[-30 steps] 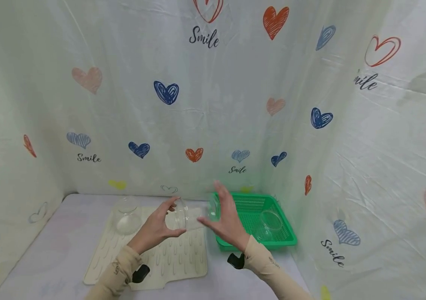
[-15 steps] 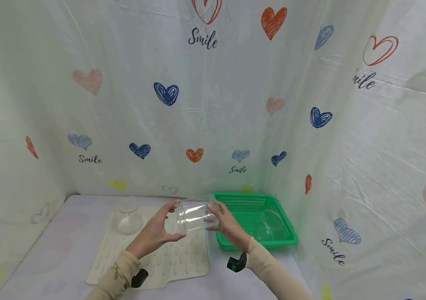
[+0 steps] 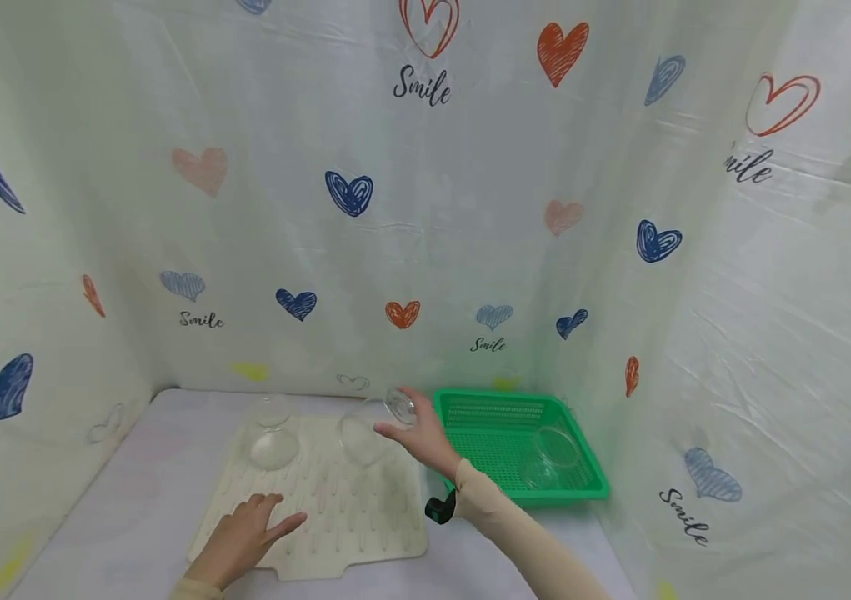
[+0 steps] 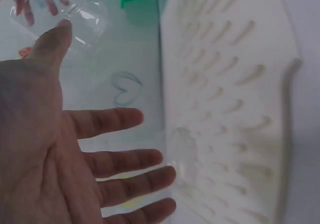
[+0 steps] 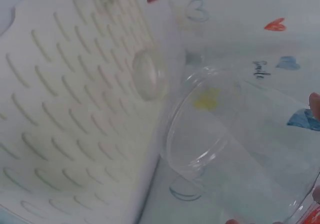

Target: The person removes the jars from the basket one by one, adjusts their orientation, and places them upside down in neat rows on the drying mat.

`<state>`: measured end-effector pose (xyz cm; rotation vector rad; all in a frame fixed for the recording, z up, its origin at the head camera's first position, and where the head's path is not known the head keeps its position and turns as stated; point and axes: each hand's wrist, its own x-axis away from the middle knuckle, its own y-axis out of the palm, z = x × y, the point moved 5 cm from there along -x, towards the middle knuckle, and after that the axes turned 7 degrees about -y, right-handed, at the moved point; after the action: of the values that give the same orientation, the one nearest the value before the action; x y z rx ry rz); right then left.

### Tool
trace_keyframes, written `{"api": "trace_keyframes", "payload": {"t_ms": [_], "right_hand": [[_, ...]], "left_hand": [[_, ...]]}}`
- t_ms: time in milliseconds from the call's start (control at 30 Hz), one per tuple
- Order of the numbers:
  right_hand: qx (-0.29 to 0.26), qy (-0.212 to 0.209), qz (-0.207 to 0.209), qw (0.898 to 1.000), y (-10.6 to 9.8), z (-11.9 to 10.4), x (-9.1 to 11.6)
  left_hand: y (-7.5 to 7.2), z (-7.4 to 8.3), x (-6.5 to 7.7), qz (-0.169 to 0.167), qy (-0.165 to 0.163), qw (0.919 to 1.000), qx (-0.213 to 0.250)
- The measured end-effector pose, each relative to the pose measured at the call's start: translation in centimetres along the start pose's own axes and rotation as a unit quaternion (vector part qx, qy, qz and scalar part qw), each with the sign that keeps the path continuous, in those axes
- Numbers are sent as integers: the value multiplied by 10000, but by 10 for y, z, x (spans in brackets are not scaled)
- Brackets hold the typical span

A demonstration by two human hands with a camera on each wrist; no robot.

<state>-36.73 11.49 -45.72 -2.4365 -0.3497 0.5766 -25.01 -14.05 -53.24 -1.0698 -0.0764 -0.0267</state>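
My right hand (image 3: 423,435) grips a clear jar (image 3: 365,437) round its base end. The jar is tilted, its wide mouth turned down and left above the cream ribbed drying mat (image 3: 327,525). In the right wrist view the round threaded rim of the jar (image 5: 197,121) faces the mat. My left hand (image 3: 243,533) is over the mat's near left part, fingers spread, holding nothing. Another clear jar (image 3: 273,448) stands on the mat's far left.
At the right stands a green plastic basket (image 3: 488,398) with one clear jar (image 3: 554,454) in it. A white curtain (image 3: 470,250) printed with hearts encloses the table on the back and both sides.
Earlier both hands were on the jar. My left hand has let go and drawn back toward me, while my right hand has tipped the jar mouth downward over the mat.
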Motion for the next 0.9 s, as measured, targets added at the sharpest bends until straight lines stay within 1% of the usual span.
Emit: {"api": "trace_keyframes", "payload": {"t_ms": [67, 133, 200, 300, 433, 567, 700, 800, 900], "right_hand": [[462, -185, 48, 9987, 14, 4, -9], [874, -227, 40, 9959, 29, 9, -16], [1134, -164, -31, 9934, 45, 15, -23], [1456, -106, -189, 9891, 68, 23, -33], [1776, -64, -230, 9838, 90, 30, -45], [1697, 54, -139, 9854, 103, 33, -54], [1683, 95, -361, 9850, 119, 35, -56], [1767, -52, -504, 9830, 131, 35, -56], [1885, -230, -450, 9808, 139, 33, -57]], "left_hand": [[12, -20, 7, -204, -219, 9987, -405], [26, -37, 11, -394, -381, 9960, -699], [37, -50, 14, -535, -473, 9947, -744], [49, -63, 15, -499, -494, 9955, -638], [55, -70, 14, -197, -408, 9980, -433], [56, -71, 13, -21, -385, 9985, -397], [55, -75, 13, 79, -454, 9980, -427], [54, -79, 13, 67, -513, 9977, -435], [51, -83, 13, 66, -596, 9971, -460]]}}
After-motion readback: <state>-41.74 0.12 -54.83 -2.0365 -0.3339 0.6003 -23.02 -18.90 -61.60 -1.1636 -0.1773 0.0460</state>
